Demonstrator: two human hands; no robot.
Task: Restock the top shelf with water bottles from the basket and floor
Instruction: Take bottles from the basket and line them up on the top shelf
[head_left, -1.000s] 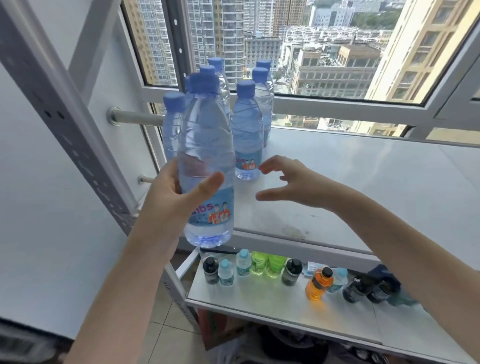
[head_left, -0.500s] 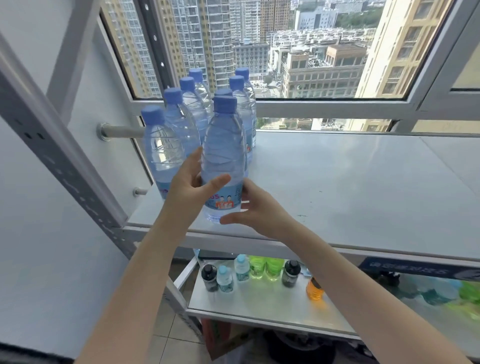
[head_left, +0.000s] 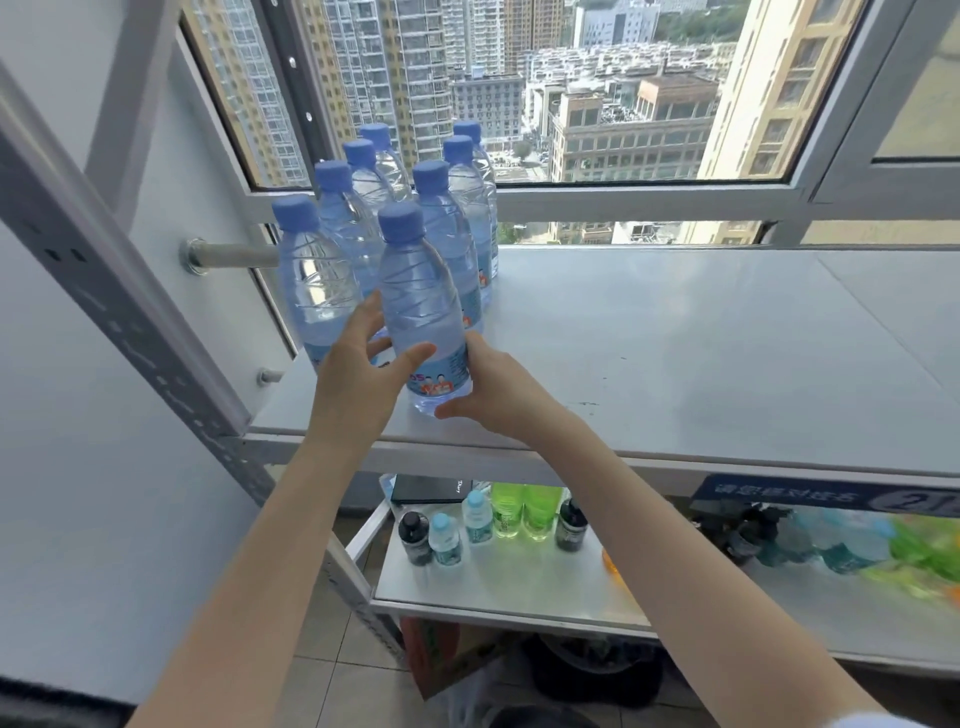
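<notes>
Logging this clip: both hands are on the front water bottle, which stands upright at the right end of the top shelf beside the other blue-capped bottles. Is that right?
Not quite: the head view shows the front water bottle at the left end of the top shelf, not the right. The rest holds: left hand and right hand are both on it, and it stands upright beside the other blue-capped bottles.

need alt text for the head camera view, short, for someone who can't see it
Both hands, left hand and right hand, hold an upright clear plastic water bottle with a blue cap at the front of the white metal top shelf. Seven matching bottles stand behind and beside it, near a window overlooking city towers.
</notes>
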